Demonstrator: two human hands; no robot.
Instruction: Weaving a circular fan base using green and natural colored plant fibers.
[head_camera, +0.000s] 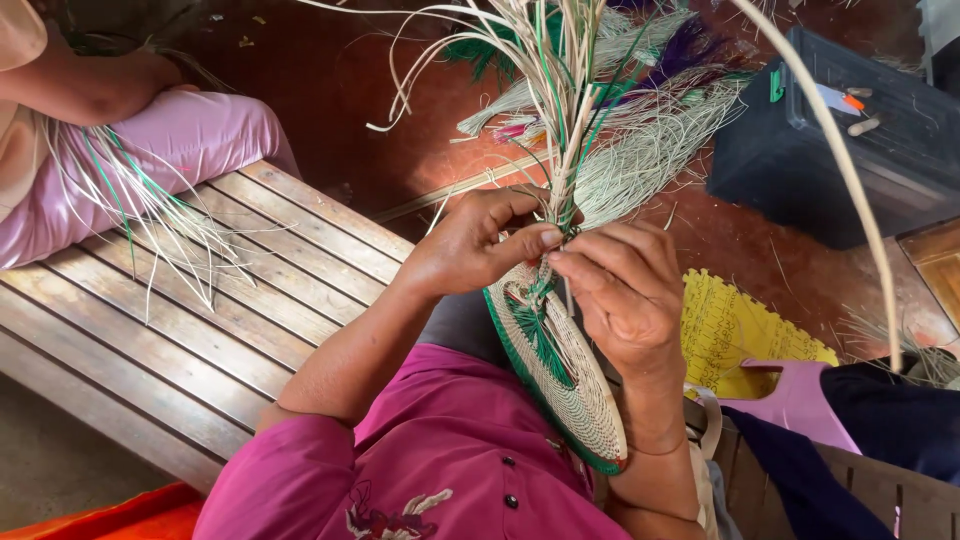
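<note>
Pinching the rim of a round woven mat (560, 360), the left hand (470, 245) is closing its fingers (535, 238) on the pale strands where the weaving meets the loose ends. The right hand (625, 295) is gripping the same spot from the other side, its fingers (590, 265) clamped on the mat's edge, touching the left thumb. The mat, pale with a green border, is standing on edge over the person's lap, above a magenta shirt (430, 460). A bundle of loose straw (590, 110), pale, green and purple, is fanning upward from the hands. A slatted wooden tabletop (200, 330) is lying to the left, where another person in pink trousers (170, 150) is sitting with more strands. A dark plastic box (840, 140) is resting on the red floor (330, 90), and a yellow woven piece (730, 330) is lying near the right wrist.
</note>
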